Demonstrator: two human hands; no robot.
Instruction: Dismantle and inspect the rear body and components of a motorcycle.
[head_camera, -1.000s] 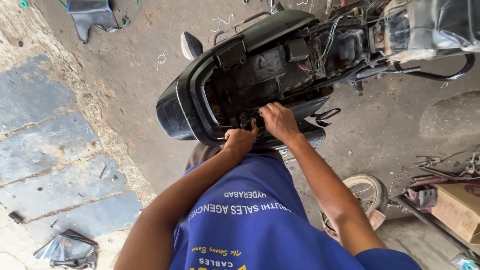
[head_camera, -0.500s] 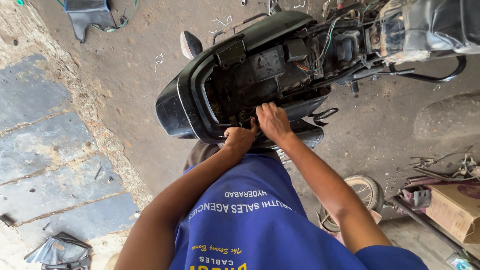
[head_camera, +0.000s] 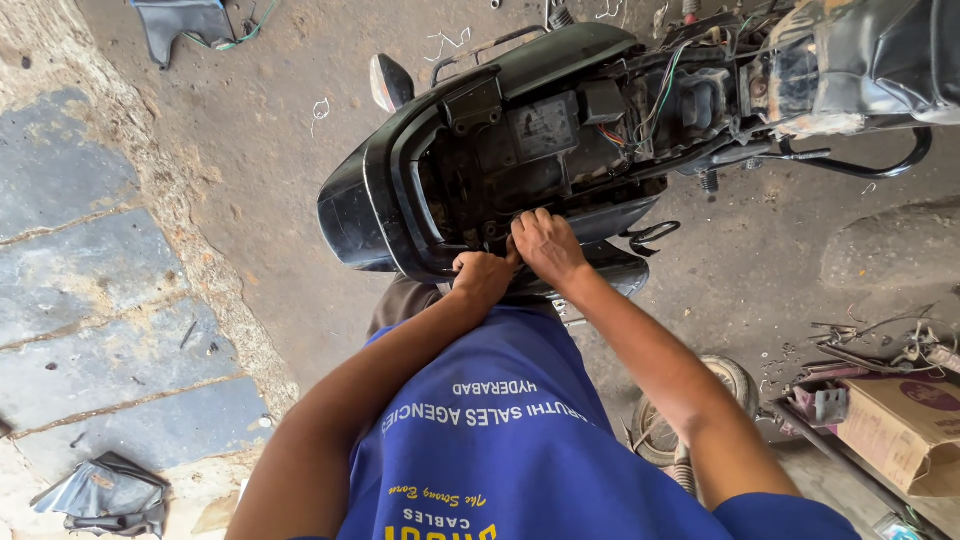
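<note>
A black motorcycle (head_camera: 560, 130) stands in front of me with its seat taken off, showing the frame, wiring and parts under it. Both my hands rest at the near edge of the open rear tail section (head_camera: 400, 210). My left hand (head_camera: 482, 276) is curled tight against the lower rim of the black side panel. My right hand (head_camera: 542, 244) lies just beside it, fingers pressed down onto the frame edge. Whether either hand holds a small part or tool is hidden by the fingers. My blue shirt fills the bottom of the view.
A cardboard box (head_camera: 905, 430) and loose metal parts (head_camera: 870, 350) lie at the right. A small wheel-like part (head_camera: 690, 420) sits by my right elbow. Black plastic panels lie at the bottom left (head_camera: 105, 495) and top left (head_camera: 185, 22). Stone paving borders the left.
Both hands stay at the same spot on the tail section, shifting only slightly. The view has drifted a little.
</note>
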